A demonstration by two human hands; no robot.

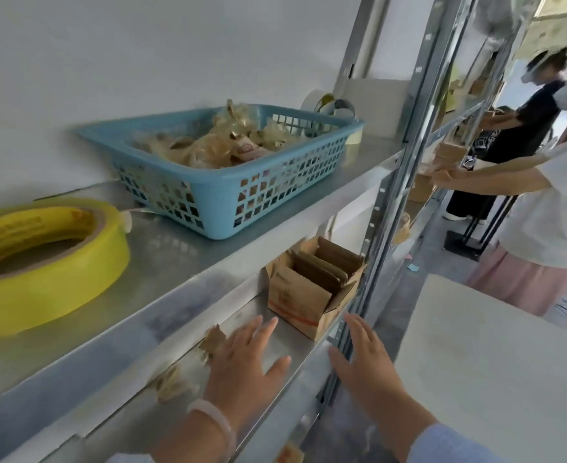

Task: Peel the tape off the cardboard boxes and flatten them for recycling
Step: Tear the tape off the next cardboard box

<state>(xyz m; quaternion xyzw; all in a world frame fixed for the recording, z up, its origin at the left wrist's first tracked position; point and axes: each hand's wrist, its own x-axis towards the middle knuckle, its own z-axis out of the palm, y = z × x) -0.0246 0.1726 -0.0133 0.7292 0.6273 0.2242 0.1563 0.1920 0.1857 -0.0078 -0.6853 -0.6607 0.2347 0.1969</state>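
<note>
Brown cardboard box (295, 302), small and open-topped, stands on the lower grey metal shelf (295, 349). Its flaps are up and flat brown card sheets (328, 265) stand on edge inside it. An orange band crosses its front; I cannot tell whether that is tape or print.

Well left of the box and one shelf up lies a fat yellow roll of tape (41, 262). Nearer, above and left of the box, a blue plastic lattice basket (222, 208) holds crumpled strips of peeled tape (208, 145). On the box's own shelf, to its left, lie torn brownish scraps (171, 382).

The left hand (245, 365), with a pale bracelet at the wrist, hovers near the box's front left. Its fingers are straight and spread, holding nothing and not touching the box. The right hand (365, 359) is at the box's front right, by the silver metal upright (385, 228), and is likewise flat and empty. The two hands are apart, with the box beyond the gap between them. Further right of the box, a person in a white top (542, 212) works at another rack, blurred.

This looks like the fetching step — nothing on this box has been peeled yet. The next move likely calls for both hands to close on the box's sides. They would then draw it forward from under the upper shelf, keeping it level so the sheets stay in.
</note>
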